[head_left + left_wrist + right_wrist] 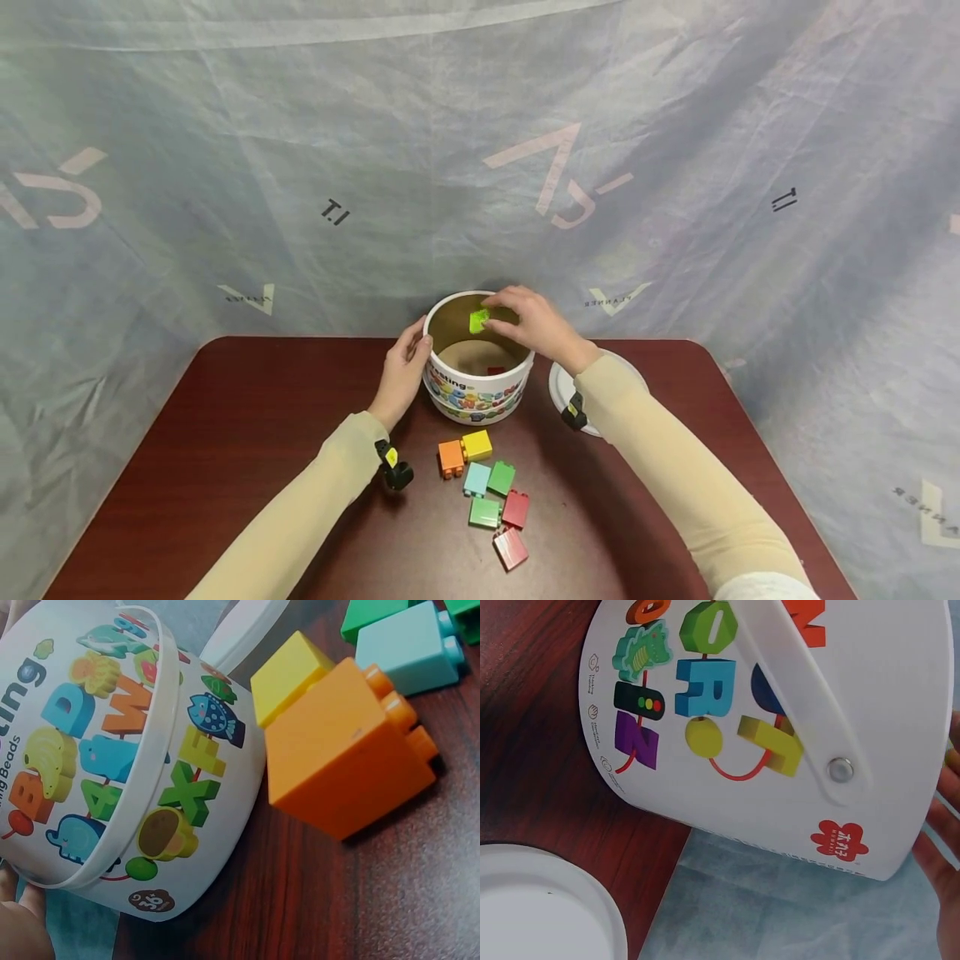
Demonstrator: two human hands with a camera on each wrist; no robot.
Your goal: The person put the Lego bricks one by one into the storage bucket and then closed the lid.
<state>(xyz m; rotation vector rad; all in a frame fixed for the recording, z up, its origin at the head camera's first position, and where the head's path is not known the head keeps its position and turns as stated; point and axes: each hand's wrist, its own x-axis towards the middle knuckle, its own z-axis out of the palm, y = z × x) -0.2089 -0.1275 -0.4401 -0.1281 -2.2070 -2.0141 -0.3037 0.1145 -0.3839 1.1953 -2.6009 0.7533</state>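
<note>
A white printed bucket stands upright near the back edge of the table. My left hand grips its left side, thumb at the rim. Over the bucket's mouth, my right hand pinches a lime green toy block between thumb and fingers. A red block lies inside on the bucket's floor. In front of the bucket lie an orange block, a yellow block, a light blue block, a green block, another green block and two red blocks.
The round white lid lies flat to the right of the bucket, partly under the right forearm. A grey cloth backdrop hangs behind the dark red table. The bucket's white handle hangs down along its front.
</note>
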